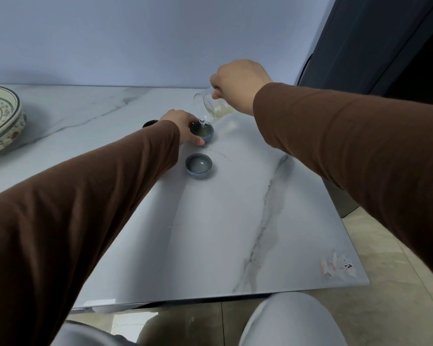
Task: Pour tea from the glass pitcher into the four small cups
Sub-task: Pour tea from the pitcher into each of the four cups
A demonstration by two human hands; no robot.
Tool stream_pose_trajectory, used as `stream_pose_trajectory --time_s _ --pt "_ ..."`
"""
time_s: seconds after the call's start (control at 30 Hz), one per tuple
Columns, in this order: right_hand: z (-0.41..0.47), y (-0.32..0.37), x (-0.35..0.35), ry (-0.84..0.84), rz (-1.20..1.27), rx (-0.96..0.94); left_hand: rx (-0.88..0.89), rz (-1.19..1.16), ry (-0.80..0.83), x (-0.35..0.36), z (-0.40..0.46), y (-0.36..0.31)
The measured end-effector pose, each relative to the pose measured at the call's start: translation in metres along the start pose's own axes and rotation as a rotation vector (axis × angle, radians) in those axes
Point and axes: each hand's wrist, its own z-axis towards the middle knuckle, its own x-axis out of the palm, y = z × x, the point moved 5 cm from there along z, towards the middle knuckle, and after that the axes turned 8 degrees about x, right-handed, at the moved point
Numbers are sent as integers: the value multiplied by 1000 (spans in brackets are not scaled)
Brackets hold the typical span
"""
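My right hand (238,83) grips a clear glass pitcher (211,106), tipped left with pale tea in it. A thin stream falls from its spout into a small blue-grey cup (202,132) on the marble table (235,208). My left hand (183,126) holds that cup by its left side, fingers around the rim. A second blue-grey cup (198,165) stands just in front of it with light liquid inside. A dark cup (149,123) peeks out behind my left wrist, mostly hidden. A fourth cup is not visible.
A stack of patterned plates (0,118) sits at the table's far left. A torn sticker (338,267) marks the near right corner. The table's right edge (335,208) borders a tiled floor, and a dark cabinet (373,41) stands at the back right. My knees (285,320) are below.
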Motion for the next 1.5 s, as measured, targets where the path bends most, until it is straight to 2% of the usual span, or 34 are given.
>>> stream_pose_trajectory --time_s 0.27,0.37,0.47,0.77,0.9,1.1,1.5 --pt "-26 -41 31 216 553 407 -10 -43 -3 -4 -10 -1" --pt "-37 -45 32 246 707 461 3 -69 -68 -15 -22 -2" --pt "-48 -44 24 214 747 451 41 -13 -145 -27 -44 -7" --pt "-88 -34 -9 136 639 365 19 -55 -200 -15 -121 -23" --pt "-99 -29 -15 135 576 323 5 -34 -172 5 -137 -32" --pt "-101 -19 -14 108 431 227 -49 -106 -164 30 -136 -32" --pt "-95 9 -13 23 161 59 -16 -152 -223 48 -120 -23"
